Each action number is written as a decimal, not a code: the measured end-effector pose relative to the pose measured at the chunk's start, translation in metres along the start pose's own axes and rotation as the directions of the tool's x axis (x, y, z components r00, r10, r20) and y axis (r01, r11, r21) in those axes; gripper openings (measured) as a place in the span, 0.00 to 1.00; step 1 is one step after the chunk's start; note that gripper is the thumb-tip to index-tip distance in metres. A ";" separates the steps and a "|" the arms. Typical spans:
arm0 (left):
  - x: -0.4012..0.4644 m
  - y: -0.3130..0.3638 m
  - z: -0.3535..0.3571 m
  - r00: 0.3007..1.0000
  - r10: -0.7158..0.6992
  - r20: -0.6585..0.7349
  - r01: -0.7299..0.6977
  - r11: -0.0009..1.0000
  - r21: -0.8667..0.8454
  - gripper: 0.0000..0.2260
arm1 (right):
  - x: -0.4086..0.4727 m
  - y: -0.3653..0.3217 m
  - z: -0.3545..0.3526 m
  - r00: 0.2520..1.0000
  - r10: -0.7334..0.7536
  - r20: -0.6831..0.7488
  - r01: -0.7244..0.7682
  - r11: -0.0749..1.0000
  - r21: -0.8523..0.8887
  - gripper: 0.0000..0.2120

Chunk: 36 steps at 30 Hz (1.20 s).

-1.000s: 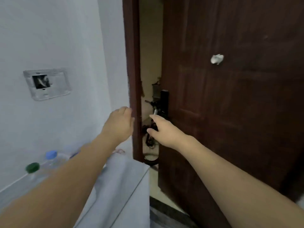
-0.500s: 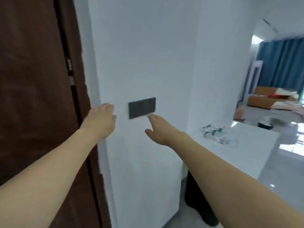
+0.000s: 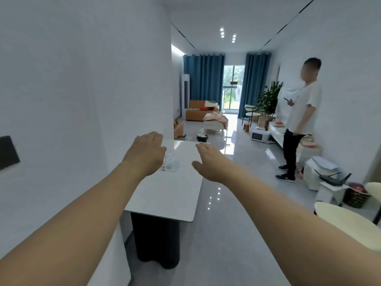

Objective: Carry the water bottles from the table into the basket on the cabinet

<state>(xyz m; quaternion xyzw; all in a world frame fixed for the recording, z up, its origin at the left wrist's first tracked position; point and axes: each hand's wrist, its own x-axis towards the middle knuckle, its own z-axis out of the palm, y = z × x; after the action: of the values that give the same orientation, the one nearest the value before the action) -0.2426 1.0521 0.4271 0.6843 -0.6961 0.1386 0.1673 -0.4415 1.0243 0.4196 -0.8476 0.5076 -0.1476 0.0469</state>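
Observation:
Clear water bottles (image 3: 170, 163) lie in a small cluster on a white table (image 3: 169, 195) that runs along the left wall, partly hidden behind my left hand. My left hand (image 3: 146, 153) is stretched out in front of me, empty, fingers loosely apart, in line with the bottles but nearer to me. My right hand (image 3: 208, 162) is also held out, empty and open, over the table's right edge. The basket and the cabinet are out of view.
A white wall (image 3: 82, 100) with a dark switch plate (image 3: 8, 152) is close on my left. A person (image 3: 299, 120) stands at the right wall. A cream chair (image 3: 348, 221) and a stool with a router (image 3: 332, 180) sit at the right. Glossy floor runs ahead.
My view has swung right from the brown door, past the wall switch, to the living room. The table with bottles is now straight ahead. Both hands stay held out and empty.

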 end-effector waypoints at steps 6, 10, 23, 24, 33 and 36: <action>0.046 0.015 0.029 1.000 0.015 -0.002 -0.015 1.000 0.018 0.20 | 0.027 0.043 0.008 0.999 0.031 0.020 -0.031 1.000 0.004 0.28; 0.073 0.015 0.045 1.000 0.004 0.016 -0.005 1.000 0.031 0.20 | 0.052 0.061 0.014 0.999 0.009 0.035 -0.009 1.000 -0.004 0.29; 0.176 0.000 0.113 0.997 0.022 0.069 -0.022 1.000 0.009 0.21 | 0.164 0.112 0.044 0.997 0.046 0.068 -0.049 0.998 0.047 0.29; 0.186 -0.004 0.120 0.997 0.022 0.071 -0.022 1.000 -0.001 0.21 | 0.175 0.115 0.047 0.996 0.051 0.067 -0.054 0.997 0.050 0.29; 0.286 -0.026 0.168 0.997 0.020 0.081 -0.015 0.998 -0.063 0.21 | 0.269 0.151 0.052 0.993 0.091 0.072 -0.094 0.995 0.041 0.30; 0.320 -0.018 0.185 0.996 0.035 0.076 -0.030 0.998 -0.063 0.20 | 0.295 0.174 0.051 0.992 0.107 0.064 -0.110 0.993 0.039 0.27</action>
<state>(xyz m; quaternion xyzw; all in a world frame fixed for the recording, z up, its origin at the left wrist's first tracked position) -0.2347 0.6839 0.3940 0.6722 -0.7171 0.0931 0.1590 -0.4433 0.6790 0.3907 -0.8218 0.5479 -0.1292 0.0883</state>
